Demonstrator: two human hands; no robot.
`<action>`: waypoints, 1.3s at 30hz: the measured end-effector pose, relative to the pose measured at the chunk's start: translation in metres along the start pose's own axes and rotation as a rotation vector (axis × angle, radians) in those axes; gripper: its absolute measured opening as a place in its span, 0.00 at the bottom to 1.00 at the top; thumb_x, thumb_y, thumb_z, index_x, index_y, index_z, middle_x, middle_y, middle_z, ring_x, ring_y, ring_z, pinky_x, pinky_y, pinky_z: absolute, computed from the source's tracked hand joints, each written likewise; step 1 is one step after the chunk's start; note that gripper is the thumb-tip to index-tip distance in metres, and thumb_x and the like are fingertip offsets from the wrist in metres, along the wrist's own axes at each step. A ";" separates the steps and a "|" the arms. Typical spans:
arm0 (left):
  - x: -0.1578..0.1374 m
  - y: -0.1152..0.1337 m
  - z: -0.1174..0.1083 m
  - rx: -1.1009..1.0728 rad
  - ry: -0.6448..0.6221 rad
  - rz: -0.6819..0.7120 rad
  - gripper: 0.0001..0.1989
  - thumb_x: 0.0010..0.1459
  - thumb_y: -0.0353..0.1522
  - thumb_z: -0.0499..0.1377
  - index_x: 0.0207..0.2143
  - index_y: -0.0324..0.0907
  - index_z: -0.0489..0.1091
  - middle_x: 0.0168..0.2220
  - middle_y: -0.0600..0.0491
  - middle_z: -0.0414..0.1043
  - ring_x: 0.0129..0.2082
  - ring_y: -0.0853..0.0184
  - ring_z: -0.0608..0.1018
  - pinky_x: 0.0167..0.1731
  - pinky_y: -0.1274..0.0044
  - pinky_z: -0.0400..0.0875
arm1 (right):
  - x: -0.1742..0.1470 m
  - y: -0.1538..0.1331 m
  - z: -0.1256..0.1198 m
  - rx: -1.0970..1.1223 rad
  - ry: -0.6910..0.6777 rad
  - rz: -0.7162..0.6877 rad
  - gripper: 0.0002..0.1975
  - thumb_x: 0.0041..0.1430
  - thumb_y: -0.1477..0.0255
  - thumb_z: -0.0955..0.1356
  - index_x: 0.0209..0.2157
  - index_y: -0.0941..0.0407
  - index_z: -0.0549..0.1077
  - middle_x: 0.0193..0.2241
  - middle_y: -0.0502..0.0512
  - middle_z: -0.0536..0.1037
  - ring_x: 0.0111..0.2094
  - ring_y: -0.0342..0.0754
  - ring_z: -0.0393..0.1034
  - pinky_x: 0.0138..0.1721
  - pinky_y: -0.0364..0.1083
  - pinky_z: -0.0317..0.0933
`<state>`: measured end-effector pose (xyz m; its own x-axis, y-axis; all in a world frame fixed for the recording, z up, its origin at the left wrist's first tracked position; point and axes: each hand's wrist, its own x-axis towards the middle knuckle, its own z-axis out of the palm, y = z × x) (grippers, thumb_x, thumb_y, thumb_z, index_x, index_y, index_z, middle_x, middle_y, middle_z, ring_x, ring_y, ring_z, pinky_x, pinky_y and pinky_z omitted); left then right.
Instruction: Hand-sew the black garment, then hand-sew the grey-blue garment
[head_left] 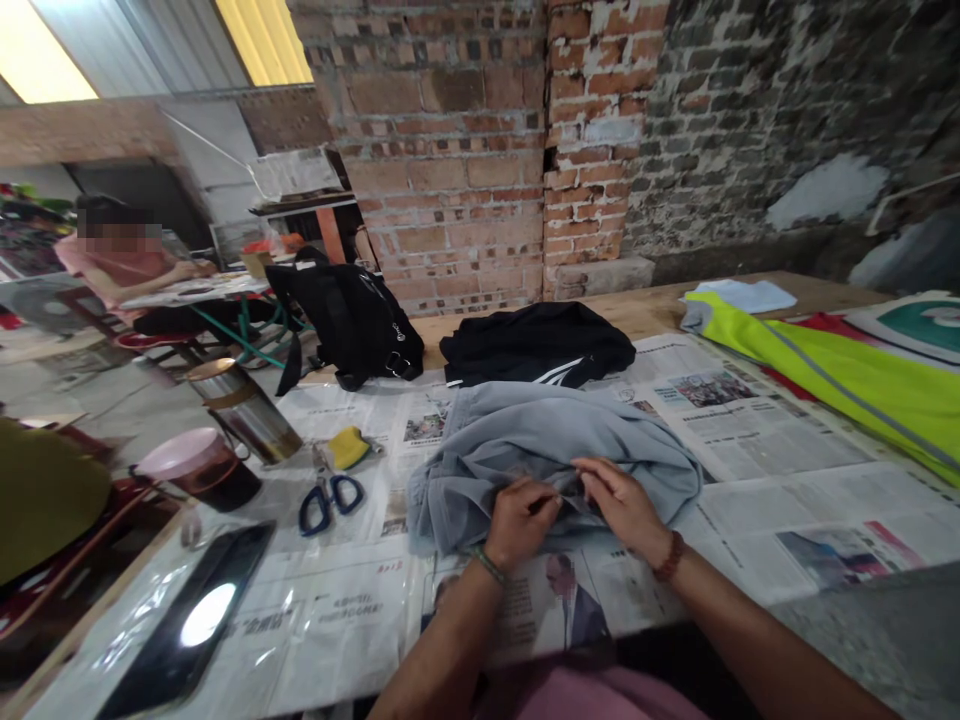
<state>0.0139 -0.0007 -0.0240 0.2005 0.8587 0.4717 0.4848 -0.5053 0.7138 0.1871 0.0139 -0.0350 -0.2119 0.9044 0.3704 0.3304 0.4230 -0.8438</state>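
Observation:
A bunched grey garment (480, 450) lies on the newspaper-covered table before me. My left hand (523, 515) is closed at its near edge, thumb and fingers pinching a fold of the cloth. Just to the right, my right hand (619, 505) rests over the same garment with thumb and forefinger pressed together. Whatever is between those right fingertips is too small to make out. The two hands are close together but apart, with cloth folds between them.
Scissors (330, 500), a yellow object (349, 447), a phone (191, 615), a lidded cup (202, 470) and a steel flask (244, 410) stand or lie left. Behind are a black bag (345, 320) and dark clothing (536, 340). A hi-vis garment (832, 380) lies right. Someone sits far left.

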 end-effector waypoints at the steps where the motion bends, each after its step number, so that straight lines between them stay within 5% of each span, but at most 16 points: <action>1: 0.001 0.000 -0.001 -0.019 -0.002 -0.053 0.06 0.50 0.28 0.57 0.24 0.40 0.73 0.20 0.54 0.69 0.23 0.71 0.70 0.26 0.80 0.65 | -0.001 -0.001 -0.003 -0.038 0.050 -0.049 0.12 0.59 0.68 0.59 0.41 0.54 0.69 0.34 0.55 0.71 0.32 0.45 0.67 0.35 0.45 0.63; 9: 0.004 -0.005 -0.004 -0.273 -0.087 -0.266 0.10 0.49 0.33 0.57 0.21 0.37 0.73 0.20 0.55 0.66 0.22 0.73 0.67 0.25 0.80 0.62 | -0.011 -0.008 -0.004 -0.367 -0.023 -0.489 0.15 0.53 0.74 0.65 0.43 0.52 0.68 0.40 0.57 0.70 0.44 0.52 0.63 0.46 0.55 0.59; 25: 0.006 -0.007 -0.005 -0.405 -0.227 -0.352 0.15 0.49 0.37 0.55 0.16 0.37 0.64 0.17 0.59 0.53 0.20 0.75 0.57 0.22 0.81 0.53 | -0.006 -0.010 0.012 -0.349 0.036 -0.530 0.07 0.59 0.76 0.61 0.36 0.53 0.69 0.33 0.54 0.73 0.39 0.48 0.65 0.41 0.51 0.58; 35: 0.007 -0.005 -0.002 -0.320 -0.178 -0.382 0.11 0.45 0.33 0.54 0.15 0.37 0.63 0.16 0.59 0.55 0.20 0.74 0.59 0.22 0.81 0.54 | 0.000 -0.034 0.018 -0.363 -0.008 -0.658 0.10 0.59 0.78 0.56 0.32 0.56 0.65 0.28 0.55 0.71 0.33 0.47 0.63 0.37 0.49 0.57; 39: 0.005 -0.008 -0.002 -0.407 -0.176 -0.351 0.11 0.44 0.33 0.56 0.15 0.37 0.62 0.17 0.59 0.56 0.21 0.74 0.59 0.23 0.81 0.55 | 0.004 -0.048 0.019 -0.249 -0.112 -0.574 0.09 0.60 0.73 0.57 0.32 0.55 0.66 0.26 0.54 0.72 0.30 0.46 0.65 0.35 0.48 0.58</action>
<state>0.0095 0.0077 -0.0263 0.2421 0.9649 0.1016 0.1878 -0.1494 0.9708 0.1530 -0.0038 -0.0004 -0.5091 0.5240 0.6828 0.3366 0.8513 -0.4024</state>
